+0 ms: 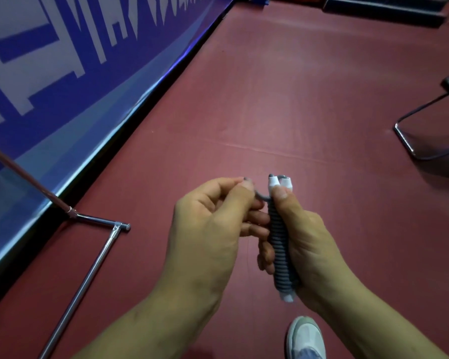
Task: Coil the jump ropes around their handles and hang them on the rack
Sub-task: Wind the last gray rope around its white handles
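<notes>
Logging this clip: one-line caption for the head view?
The right hand holds the rope-wound handles while the left hand pinches the rope's free end over red floor.

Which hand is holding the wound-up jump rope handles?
The right hand: it grips the coiled jump rope. The left hand only pinches the loose gray end.

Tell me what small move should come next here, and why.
Probably wind the last short loop of rope once more round the handles near their white tips and tuck it in. The grey coil already covers nearly their whole length in the right hand, and the left hand pinches only that small leftover.
</notes>
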### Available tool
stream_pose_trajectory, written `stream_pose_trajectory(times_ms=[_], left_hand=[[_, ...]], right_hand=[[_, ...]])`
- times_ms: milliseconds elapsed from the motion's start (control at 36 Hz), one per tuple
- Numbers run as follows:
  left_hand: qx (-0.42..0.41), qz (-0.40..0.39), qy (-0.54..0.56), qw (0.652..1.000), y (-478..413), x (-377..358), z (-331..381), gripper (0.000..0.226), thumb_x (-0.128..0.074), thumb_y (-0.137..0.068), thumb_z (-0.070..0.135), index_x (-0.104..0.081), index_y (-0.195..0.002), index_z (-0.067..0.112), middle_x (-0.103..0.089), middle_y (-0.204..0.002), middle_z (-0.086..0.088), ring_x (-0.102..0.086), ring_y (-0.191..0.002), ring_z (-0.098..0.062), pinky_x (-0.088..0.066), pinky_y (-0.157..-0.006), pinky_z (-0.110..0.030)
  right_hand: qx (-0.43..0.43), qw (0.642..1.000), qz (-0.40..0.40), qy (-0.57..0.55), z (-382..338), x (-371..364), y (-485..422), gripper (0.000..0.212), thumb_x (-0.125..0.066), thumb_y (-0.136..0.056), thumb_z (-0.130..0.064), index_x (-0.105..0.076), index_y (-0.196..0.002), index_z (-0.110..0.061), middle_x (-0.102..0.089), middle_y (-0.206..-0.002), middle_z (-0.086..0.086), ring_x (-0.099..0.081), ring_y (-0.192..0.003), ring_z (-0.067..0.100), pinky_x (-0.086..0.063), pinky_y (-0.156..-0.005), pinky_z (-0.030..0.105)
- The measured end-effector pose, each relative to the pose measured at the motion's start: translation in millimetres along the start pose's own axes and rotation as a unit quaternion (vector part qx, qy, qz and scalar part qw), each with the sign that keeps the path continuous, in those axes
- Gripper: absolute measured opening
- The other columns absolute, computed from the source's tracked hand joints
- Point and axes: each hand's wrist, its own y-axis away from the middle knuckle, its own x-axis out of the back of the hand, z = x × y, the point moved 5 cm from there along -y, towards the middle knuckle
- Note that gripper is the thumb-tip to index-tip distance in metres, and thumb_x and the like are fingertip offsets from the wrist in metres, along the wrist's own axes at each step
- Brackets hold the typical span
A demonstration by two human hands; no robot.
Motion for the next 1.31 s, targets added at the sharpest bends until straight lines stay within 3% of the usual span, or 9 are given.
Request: stream_pose_trajectory(times_ms=[139, 333, 444, 528, 667, 889, 1028, 1194, 1306], left_hand=[[-0.014, 0.003, -0.012, 1.000, 3.6, -3.0, 3.8, 0.031, -0.064, -0.092, 0.028, -0.073, -0.102, 0.000, -0.068, -0.076, -0.001, -0.064, -0.063, -0.008, -0.051, -0.063, -0.027], [0.124, -0.018, 0.114, 0.985, 1.7, -5.4, -0.3, 0.020, -0.068, -0.076, 0.027, -0.082, -0.077, 0.012, -0.074, -0.083, -0.006, -0.061, -0.070, -0.013, -0.051, -0.069, -0.028], [0.171, -0.019, 0.170, 0.970, 1.5, -3.6, -1.2, 0.019, -0.071, -0.069, 0.020, -0.082, -0.080, 0.009, -0.072, -0.083, -0.010, -0.063, -0.057, -0.014, -0.045, -0.045, -0.021], [0.160, -0.023, 0.154, 0.975, 2.2, -1.6, 3.8, 0.033, -0.073, -0.066, 0.018, -0.082, -0.098, 0.013, -0.067, -0.080, -0.010, -0.060, -0.055, -0.014, -0.043, -0.043, -0.022], [0.126, -0.052, 0.111, 0.985, 2.6, -4.8, 10.4, 0.019, -0.068, -0.072, 0.017, -0.082, -0.084, 0.016, -0.072, -0.077, -0.007, -0.060, -0.062, -0.015, -0.045, -0.052, -0.024], [0.058, -0.068, 0.057, 0.994, 7.3, -9.8, 8.4, 0.028, -0.060, -0.087, 0.007, -0.070, -0.095, -0.018, -0.058, -0.080, -0.026, -0.048, -0.056, -0.024, -0.048, -0.045, -0.028], [0.021, -0.086, 0.049, 0.995, 3.8, -5.4, 14.9, 0.026, -0.066, -0.075, 0.009, -0.077, -0.093, -0.007, -0.067, -0.082, -0.022, -0.048, -0.056, -0.018, -0.050, -0.055, -0.023], [0.046, -0.113, 0.024, 0.992, 2.3, -7.2, 15.1, 0.023, -0.067, -0.072, 0.009, -0.080, -0.090, 0.001, -0.065, -0.069, -0.017, -0.050, -0.052, -0.017, -0.048, -0.051, -0.021], [0.073, -0.113, 0.036, 0.990, 1.9, -5.3, 13.1, 0.042, -0.072, -0.067, 0.004, -0.071, -0.109, 0.001, -0.060, -0.066, -0.019, -0.053, -0.048, -0.020, -0.048, -0.047, -0.022]], right_hand=[[0.049, 0.998, 0.028, 0.031, -0.7, 5.6, -0.5, 0.063, -0.066, -0.076, -0.057, -0.064, -0.071, 0.006, -0.052, -0.051, 0.018, -0.047, -0.039, 0.025, -0.041, -0.040, 0.027], [0.092, 0.991, 0.005, 0.097, -2.4, 2.3, 3.3, 0.046, -0.072, -0.072, -0.057, -0.067, -0.057, -0.014, -0.056, -0.049, 0.015, -0.052, -0.038, 0.023, -0.044, -0.039, 0.029], [0.105, 0.989, 0.006, 0.104, -7.9, 4.2, 3.7, 0.042, -0.067, -0.078, -0.051, -0.067, -0.057, -0.014, -0.055, -0.048, 0.012, -0.052, -0.037, 0.021, -0.044, -0.038, 0.029], [0.117, 0.986, -0.006, 0.115, -8.9, 4.7, 3.4, 0.048, -0.067, -0.071, -0.059, -0.064, -0.054, -0.015, -0.054, -0.047, 0.010, -0.051, -0.036, 0.020, -0.042, -0.038, 0.027], [0.102, 0.988, -0.034, 0.112, -5.9, 2.9, 4.0, 0.055, -0.062, -0.070, -0.063, -0.067, -0.059, -0.010, -0.057, -0.049, 0.013, -0.053, -0.038, 0.022, -0.044, -0.039, 0.028], [0.088, 0.992, -0.073, 0.057, -6.1, 1.1, 5.2, 0.056, -0.058, -0.075, -0.063, -0.074, -0.067, -0.010, -0.060, -0.057, 0.013, -0.051, -0.042, 0.024, -0.044, -0.041, 0.028], [0.064, 0.993, -0.094, 0.046, -4.8, 6.7, 3.4, 0.059, -0.060, -0.072, -0.066, -0.067, -0.059, -0.010, -0.051, -0.049, 0.018, -0.047, -0.038, 0.025, -0.041, -0.040, 0.025], [0.003, 0.983, -0.184, -0.019, 4.9, 7.3, -1.4, 0.069, -0.076, -0.060, -0.078, -0.069, -0.073, -0.010, -0.048, -0.063, 0.021, -0.048, -0.035, 0.020, -0.042, -0.046, 0.029], [-0.027, 0.966, -0.249, -0.066, 9.5, 4.3, 1.5, 0.062, -0.077, -0.065, -0.073, -0.068, -0.077, -0.013, -0.049, -0.061, 0.016, -0.048, -0.032, 0.016, -0.040, -0.042, 0.028]])
